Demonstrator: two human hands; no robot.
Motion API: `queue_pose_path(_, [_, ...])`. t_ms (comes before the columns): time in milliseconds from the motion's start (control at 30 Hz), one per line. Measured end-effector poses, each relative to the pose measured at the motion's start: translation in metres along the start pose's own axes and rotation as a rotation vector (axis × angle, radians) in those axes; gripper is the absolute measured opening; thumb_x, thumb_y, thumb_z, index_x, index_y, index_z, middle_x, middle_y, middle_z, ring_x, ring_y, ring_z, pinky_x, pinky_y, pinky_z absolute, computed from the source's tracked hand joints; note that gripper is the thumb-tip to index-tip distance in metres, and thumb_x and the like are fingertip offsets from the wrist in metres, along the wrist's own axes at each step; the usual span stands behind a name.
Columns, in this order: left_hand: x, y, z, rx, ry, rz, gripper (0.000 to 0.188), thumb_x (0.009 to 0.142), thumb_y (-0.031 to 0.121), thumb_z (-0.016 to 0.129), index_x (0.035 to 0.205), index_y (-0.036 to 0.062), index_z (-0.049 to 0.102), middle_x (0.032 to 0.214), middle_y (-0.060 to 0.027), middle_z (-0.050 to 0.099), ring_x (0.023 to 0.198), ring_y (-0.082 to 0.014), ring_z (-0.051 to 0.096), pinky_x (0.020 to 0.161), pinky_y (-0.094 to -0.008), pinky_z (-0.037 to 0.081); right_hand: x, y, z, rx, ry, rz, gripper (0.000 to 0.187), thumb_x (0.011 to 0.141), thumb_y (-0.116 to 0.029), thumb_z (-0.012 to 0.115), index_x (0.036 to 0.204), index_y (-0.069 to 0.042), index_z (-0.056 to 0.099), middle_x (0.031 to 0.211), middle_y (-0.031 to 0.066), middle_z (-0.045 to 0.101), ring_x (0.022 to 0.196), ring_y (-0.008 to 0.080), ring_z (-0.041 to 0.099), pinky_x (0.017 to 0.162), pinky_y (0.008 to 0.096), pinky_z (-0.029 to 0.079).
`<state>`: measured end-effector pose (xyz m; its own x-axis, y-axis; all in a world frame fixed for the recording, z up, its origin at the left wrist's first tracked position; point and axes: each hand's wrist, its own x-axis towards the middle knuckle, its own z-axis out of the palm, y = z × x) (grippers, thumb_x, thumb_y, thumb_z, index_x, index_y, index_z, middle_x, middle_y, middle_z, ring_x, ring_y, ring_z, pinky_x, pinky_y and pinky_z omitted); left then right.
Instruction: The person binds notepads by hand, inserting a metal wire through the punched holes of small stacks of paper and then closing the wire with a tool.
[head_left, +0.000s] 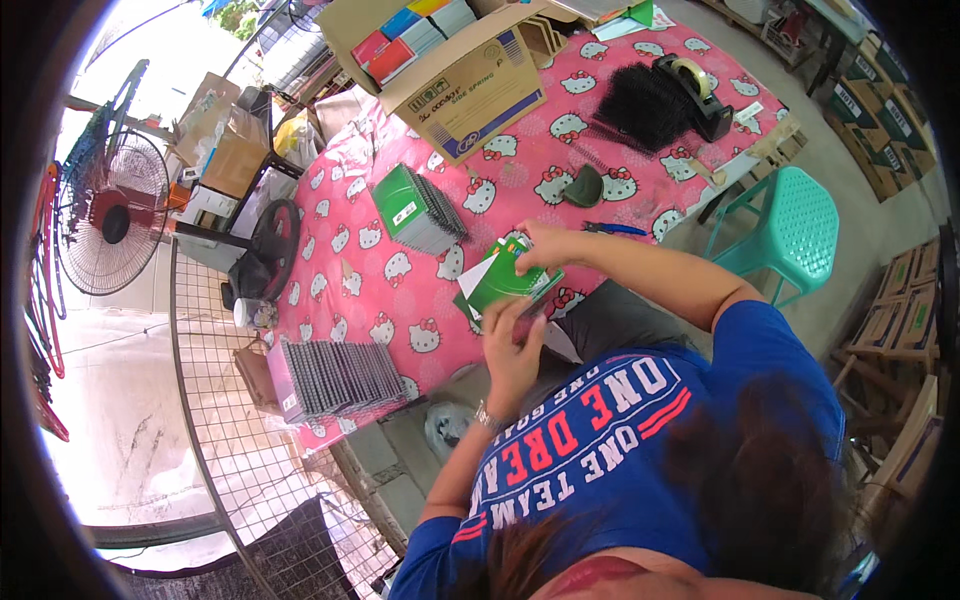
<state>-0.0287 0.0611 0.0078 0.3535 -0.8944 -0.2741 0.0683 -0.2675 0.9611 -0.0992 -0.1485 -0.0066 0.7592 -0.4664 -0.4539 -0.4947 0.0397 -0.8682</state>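
Both my hands are at a green-covered notebook [497, 284] near the table's front edge, where a white triangle of paper shows across its cover. My right hand [543, 246] grips its far right edge, thumb on the cover. Curled at the near edge is my left hand [512, 345], fingertips on the cover and thumb beside it; its hold is partly hidden. Just beyond stands a stack of green spiral notebooks [405, 208]. To the left, a long row of purple-covered spiral notebooks [330, 380] lies along the table edge.
A pink patterned cloth [400, 268] covers the table. Farther back are an open carton [470, 100] of books, a pile of black binding coils [643, 108] and a tape dispenser [708, 105]. A dark green dish [583, 187] and blue-handled pliers [614, 229] lie nearer. A green stool [800, 225] stands right.
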Motion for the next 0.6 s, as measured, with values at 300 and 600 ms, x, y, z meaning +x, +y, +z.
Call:
queue_pose_path(300, [0.054, 0.022, 0.002, 1.378, 0.014, 0.644, 0.037, 0.076, 0.017, 0.070, 0.110, 0.0072, 0.060, 0.104, -0.0089, 0.061, 0.093, -0.0288, 0.061, 0.078, -0.0403, 0.051, 0.071, 0.053, -0.174, -0.763, 0.833, -0.032, 0.041, 0.079, -0.042, 0.069, 0.095, -0.004, 0.069, 0.091, 0.0206, 0.069, 0.085, 0.0377, 0.067, 0.072, 0.0480, 0.054])
queue_pose_path(600, [0.052, 0.091, -0.033, 1.370, 0.009, 0.387, 0.020, 0.086, 0.019, 0.057, 0.103, 0.0093, 0.059, 0.090, -0.0126, 0.067, 0.087, -0.0310, 0.065, 0.086, -0.0487, 0.047, 0.066, 0.100, -0.174, -0.545, 0.817, -0.379, 0.019, 0.077, -0.014, 0.066, 0.089, 0.000, 0.063, 0.082, 0.0207, 0.065, 0.082, 0.0390, 0.064, 0.074, 0.0461, 0.051])
